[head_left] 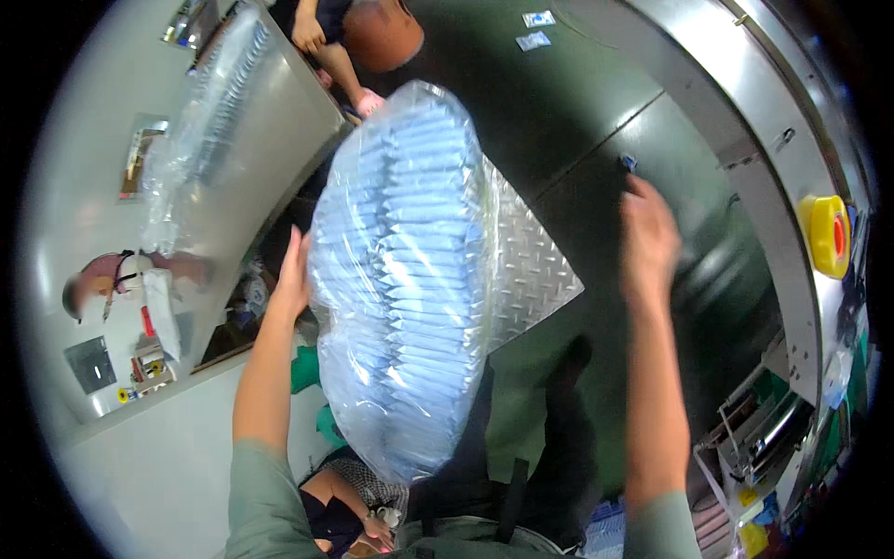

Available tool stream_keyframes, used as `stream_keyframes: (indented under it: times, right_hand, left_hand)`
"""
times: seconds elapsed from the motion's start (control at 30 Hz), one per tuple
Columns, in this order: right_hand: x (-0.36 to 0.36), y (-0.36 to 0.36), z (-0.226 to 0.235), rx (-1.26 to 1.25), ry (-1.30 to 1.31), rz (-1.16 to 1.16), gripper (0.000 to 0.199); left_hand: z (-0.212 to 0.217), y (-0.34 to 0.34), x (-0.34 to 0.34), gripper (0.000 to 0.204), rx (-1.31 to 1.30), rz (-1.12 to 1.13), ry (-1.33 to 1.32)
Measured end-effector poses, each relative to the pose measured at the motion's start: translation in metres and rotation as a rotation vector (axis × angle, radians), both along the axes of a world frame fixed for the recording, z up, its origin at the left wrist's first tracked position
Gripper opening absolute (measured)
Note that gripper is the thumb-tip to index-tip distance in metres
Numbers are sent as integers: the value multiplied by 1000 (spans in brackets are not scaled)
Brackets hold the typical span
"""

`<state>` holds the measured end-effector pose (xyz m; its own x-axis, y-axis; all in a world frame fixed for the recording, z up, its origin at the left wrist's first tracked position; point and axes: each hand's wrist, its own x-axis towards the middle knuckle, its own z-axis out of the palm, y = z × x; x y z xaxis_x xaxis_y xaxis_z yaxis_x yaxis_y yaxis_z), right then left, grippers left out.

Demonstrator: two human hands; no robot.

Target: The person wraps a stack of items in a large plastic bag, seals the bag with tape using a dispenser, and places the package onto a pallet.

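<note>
A large clear plastic bag [400,279] hangs upright in front of me, filled with two stacked columns of light blue flat packets. My left hand [294,279] is closed on the bag's left side, with part of its fingers hidden behind the plastic. Off to the right, apart from the bag, my right hand [649,233] is slightly blurred with its fingers drawn together. At its fingertips shows a small blue-and-white piece [629,163], too small to name. Behind the bag juts a diamond-patterned metal plate [535,256].
On the left, a pale worktop [270,121] carries another long filled clear bag [209,102]. Another person's hand [368,102] is by the bag's top. Two small packets [534,41] lie on the dark green floor. A yellow tape roll [827,236] sits on the curved metal machine at right.
</note>
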<state>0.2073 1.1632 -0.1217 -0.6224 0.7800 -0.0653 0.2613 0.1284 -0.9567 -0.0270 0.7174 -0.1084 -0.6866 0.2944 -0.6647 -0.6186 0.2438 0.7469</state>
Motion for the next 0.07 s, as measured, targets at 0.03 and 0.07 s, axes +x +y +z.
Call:
stream_keyframes:
  times: [0.03,0.07]
  right_hand:
    - [-30,-26,-35,-178,41,65,52]
    - [-64,-62,-51,-383,108,143,60]
  left_hand:
    - [-8,46,-7,86,80,48,-132]
    - [-22,53,-25,86,212,58,-176]
